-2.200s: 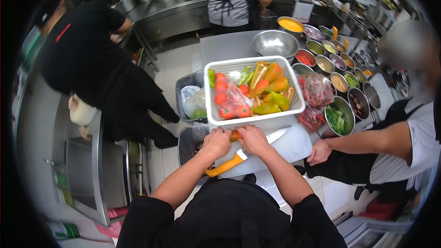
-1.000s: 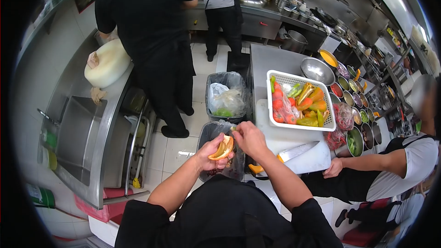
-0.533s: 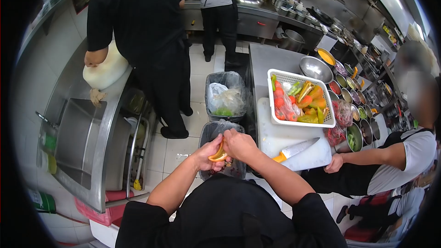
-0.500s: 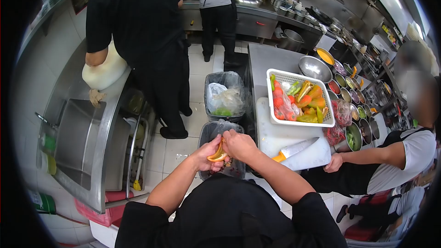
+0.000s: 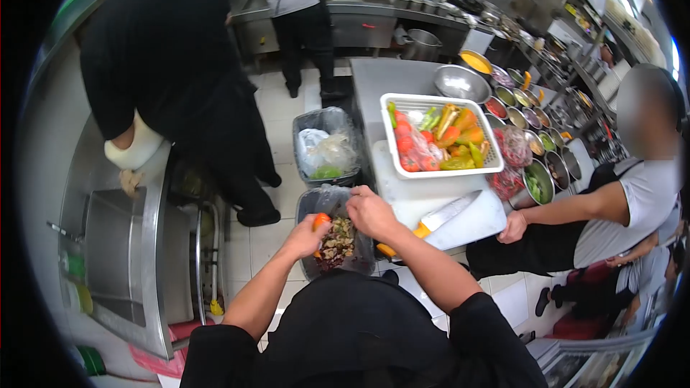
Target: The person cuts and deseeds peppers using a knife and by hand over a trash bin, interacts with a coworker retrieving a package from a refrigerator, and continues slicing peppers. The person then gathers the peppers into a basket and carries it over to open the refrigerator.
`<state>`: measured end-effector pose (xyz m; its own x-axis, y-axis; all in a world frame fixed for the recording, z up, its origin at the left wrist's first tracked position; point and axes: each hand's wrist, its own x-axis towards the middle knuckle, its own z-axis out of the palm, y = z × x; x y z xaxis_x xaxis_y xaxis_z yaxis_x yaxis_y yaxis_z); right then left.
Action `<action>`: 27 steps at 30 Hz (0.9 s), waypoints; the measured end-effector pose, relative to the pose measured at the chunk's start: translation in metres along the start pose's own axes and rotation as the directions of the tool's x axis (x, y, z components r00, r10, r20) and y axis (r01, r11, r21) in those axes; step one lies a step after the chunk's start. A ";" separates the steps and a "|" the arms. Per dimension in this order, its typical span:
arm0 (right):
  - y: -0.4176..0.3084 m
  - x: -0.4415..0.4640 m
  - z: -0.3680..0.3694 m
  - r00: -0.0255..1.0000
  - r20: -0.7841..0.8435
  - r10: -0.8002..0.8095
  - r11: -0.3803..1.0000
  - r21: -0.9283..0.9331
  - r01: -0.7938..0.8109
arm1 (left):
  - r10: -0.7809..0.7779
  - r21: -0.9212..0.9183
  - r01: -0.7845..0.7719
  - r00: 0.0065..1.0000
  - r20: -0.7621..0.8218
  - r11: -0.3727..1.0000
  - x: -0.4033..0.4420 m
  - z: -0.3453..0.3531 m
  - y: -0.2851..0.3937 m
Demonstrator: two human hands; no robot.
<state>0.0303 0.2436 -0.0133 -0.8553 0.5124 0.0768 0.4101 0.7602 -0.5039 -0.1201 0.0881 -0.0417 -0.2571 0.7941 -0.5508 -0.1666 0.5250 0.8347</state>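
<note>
My left hand point(image 5: 307, 237) is closed round an orange pepper piece point(image 5: 321, 222), over the left side of a lined bin point(image 5: 371, 255) with food scraps point(image 5: 336, 243) in it. Above the bin's right edge, my right hand point(image 5: 371, 214) has its fingers curled together; whether anything is between them is too small to tell. A knife point(image 5: 448, 214) with a yellow handle lies on the white cutting board point(image 5: 474, 224), right of my right hand. Behind the board, a white basket point(image 5: 447, 174) holds tomatoes point(image 5: 406, 145) and peppers point(image 5: 467, 136).
A second lined bin point(image 5: 325, 113) stands beyond the first. Steel bowls point(image 5: 462, 84) and bags of red vegetables point(image 5: 512, 145) are at the right. A person point(image 5: 575, 212) touches the board's right edge. Another person in black point(image 5: 169, 65) bends at the sink counter point(image 5: 154, 223).
My hands have moved apart, and the pepper piece has turned in my left hand. The view has shifted, so the table appears further left. Scraps in the near bin are more visible.
</note>
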 end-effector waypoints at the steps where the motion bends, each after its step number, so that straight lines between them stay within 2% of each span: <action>1: 0.001 -0.008 0.005 0.992 -0.122 0.038 0.999 0.012 -0.037 | 0.007 0.099 0.000 0.998 -0.069 0.995 0.005 -0.003 0.005; 2: -0.009 -0.014 -0.001 0.966 -0.246 0.078 0.997 0.028 -0.074 | 0.025 0.201 0.003 0.990 -0.136 0.980 0.012 -0.007 0.012; 3: -0.012 -0.020 -0.003 0.940 -0.318 0.124 0.989 0.117 -0.091 | 0.164 0.343 -0.109 0.977 -0.137 0.933 0.019 -0.009 0.014; 4: -0.009 -0.029 -0.010 0.952 -0.257 0.166 0.981 0.142 -0.132 | 0.306 0.475 -0.209 0.942 -0.137 0.855 0.030 -0.009 0.010; 5: -0.006 -0.036 -0.017 0.959 -0.196 0.203 0.971 0.165 -0.172 | 0.392 0.524 -0.278 0.912 -0.119 0.805 0.026 0.000 0.027; 6: 0.000 -0.043 -0.023 0.962 -0.135 0.237 0.960 0.186 -0.210 | 0.476 0.568 -0.344 0.874 -0.097 0.748 0.018 0.009 0.053; 7: 0.009 -0.054 -0.024 0.960 -0.198 0.198 0.973 0.158 -0.168 | 0.492 0.558 -0.372 0.867 -0.076 0.742 0.016 0.020 0.074; 11: 0.026 -0.098 -0.052 0.918 -0.164 0.360 0.914 0.259 -0.312 | 0.595 0.632 -0.503 0.800 0.082 0.590 0.031 0.075 0.141; 13: 0.039 -0.119 -0.061 0.883 -0.232 0.409 0.890 0.316 -0.330 | 0.647 0.655 -0.566 0.748 0.151 0.501 0.050 0.108 0.166; 15: 0.055 -0.137 -0.070 0.855 -0.298 0.424 0.883 0.344 -0.318 | 0.682 0.660 -0.618 0.700 0.213 0.428 0.070 0.141 0.194; 18: 0.077 -0.160 -0.086 0.805 -0.287 0.519 0.833 0.381 -0.401 | 0.707 0.708 -0.609 0.671 0.222 0.356 0.112 0.198 0.232; 21: 0.103 -0.180 -0.098 0.788 -0.406 0.463 0.874 0.359 -0.328 | 0.650 0.792 -0.582 0.678 0.344 0.187 0.150 0.253 0.244; 24: 0.142 -0.201 -0.109 0.760 -0.486 0.432 0.896 0.322 -0.304 | 0.566 0.764 -0.629 0.685 0.459 0.142 0.159 0.283 0.243; 25: 0.161 -0.208 -0.112 0.748 -0.521 0.411 0.909 0.293 -0.296 | 0.630 0.733 -0.669 0.624 0.463 0.123 0.154 0.289 0.241; 27: 0.187 -0.215 -0.130 0.693 -0.615 0.375 0.927 0.230 -0.297 | 0.629 0.699 -0.705 0.600 0.494 0.122 0.143 0.295 0.234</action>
<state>0.3315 0.3273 -0.0123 -0.2445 0.8861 0.3938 0.5615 0.4605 -0.6875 0.0849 0.4150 0.0743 0.2116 0.9580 0.1937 0.8262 -0.2812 0.4882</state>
